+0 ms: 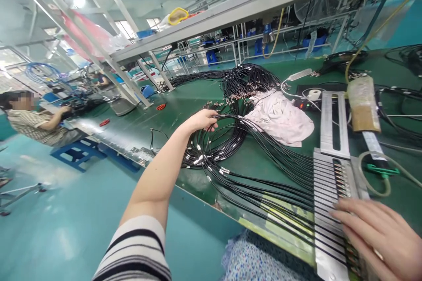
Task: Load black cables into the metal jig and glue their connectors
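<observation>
My left hand [201,121] reaches across the bench with its fingers curled around black cables [227,117] at the top of a loose coil. White sleeves mark the coiled cables [211,153] below it. Several of these cables run right into the slots of a grooved metal fixture [325,202]. Their metal connector ends [341,180] stand in a row along it. My right hand [379,228] lies over the fixture's near half, fingers stretched out and together, hiding part of the row. Its fingertips rest at the slotted plate; nothing shows in its grip.
A pale cloth [280,116] and a large heap of black cables [247,81] lie beyond the coil. Behind the fixture are a black power box [305,104] and a taped tool [364,103]. A shelf beam [231,13] crosses overhead. Another person [33,118] sits far left.
</observation>
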### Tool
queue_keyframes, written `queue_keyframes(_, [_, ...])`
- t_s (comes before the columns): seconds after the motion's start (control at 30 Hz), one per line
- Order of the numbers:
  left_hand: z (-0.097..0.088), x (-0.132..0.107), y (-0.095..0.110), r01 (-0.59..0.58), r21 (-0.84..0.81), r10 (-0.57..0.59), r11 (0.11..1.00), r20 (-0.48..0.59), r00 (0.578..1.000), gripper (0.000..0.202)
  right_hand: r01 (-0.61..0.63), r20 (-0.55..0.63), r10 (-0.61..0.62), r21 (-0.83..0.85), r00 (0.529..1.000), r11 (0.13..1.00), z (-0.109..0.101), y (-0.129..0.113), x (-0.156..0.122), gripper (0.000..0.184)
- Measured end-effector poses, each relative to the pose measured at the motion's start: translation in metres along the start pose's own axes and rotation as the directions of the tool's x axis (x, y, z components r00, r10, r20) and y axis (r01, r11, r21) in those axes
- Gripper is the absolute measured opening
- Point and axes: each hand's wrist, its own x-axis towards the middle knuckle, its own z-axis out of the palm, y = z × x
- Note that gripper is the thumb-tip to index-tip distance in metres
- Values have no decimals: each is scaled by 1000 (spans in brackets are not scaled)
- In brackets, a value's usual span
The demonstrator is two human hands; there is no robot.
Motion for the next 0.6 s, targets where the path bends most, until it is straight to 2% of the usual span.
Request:
queue_keyframes(0.1, [-2,-6,2,-18,-57,18,998,-2,1000,8,49,-28,-46,112,999,993,-4,-6,61,26])
queue_keyframes(0.17, [-2,-8,2,-21,-71,20,997,-12,1000,11,67,-14,-65,179,998,982,1,-11,97,23])
queue_keyframes(0.33, [1,-9,7,-8,-137,9,991,9,1000,8,12,122,-47,271,991,962,30,-8,157,27])
queue_keyframes(0.43, [0,-13,13,-24,-162,28,987,21,999,6,-202,164,163,260,973,944,44,5,182,29])
queue_keyframes(0.53, [-1,-22,19,-63,-163,60,985,-26,998,8,-432,162,403,237,901,870,50,23,203,35])
queue_keyframes(0.6, [-1,-31,21,-121,-175,106,977,-95,990,8,-492,244,439,236,865,838,52,36,212,33])
